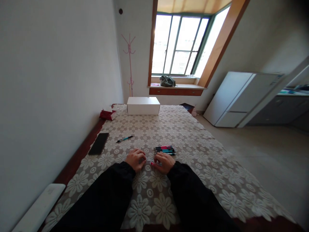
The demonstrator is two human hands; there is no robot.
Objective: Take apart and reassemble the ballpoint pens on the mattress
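My left hand [136, 159] rests low over the tablecloth, its fingers curled and pinched together. Facing it, my right hand [164, 162] is also closed, thumb towards the fingers. A thin pale stick-like piece [149, 160] spans the small gap between both sets of fingertips; its ends are hidden in them. By the right thumb shows a small pink-red bit [152, 163], too small to name. Just beyond the right hand lies a bunch of several pens [165, 149] with dark, red and teal barrels. One teal and black pen [124, 139] lies apart, beyond the left hand.
A dark phone [98, 143] lies at the left on the flowered tablecloth [140, 207]. At the far end stands a white box [143, 106], with a red packet [107, 115] left of it. A wall runs along the left; a white power strip-like object [40, 207] is at lower left.
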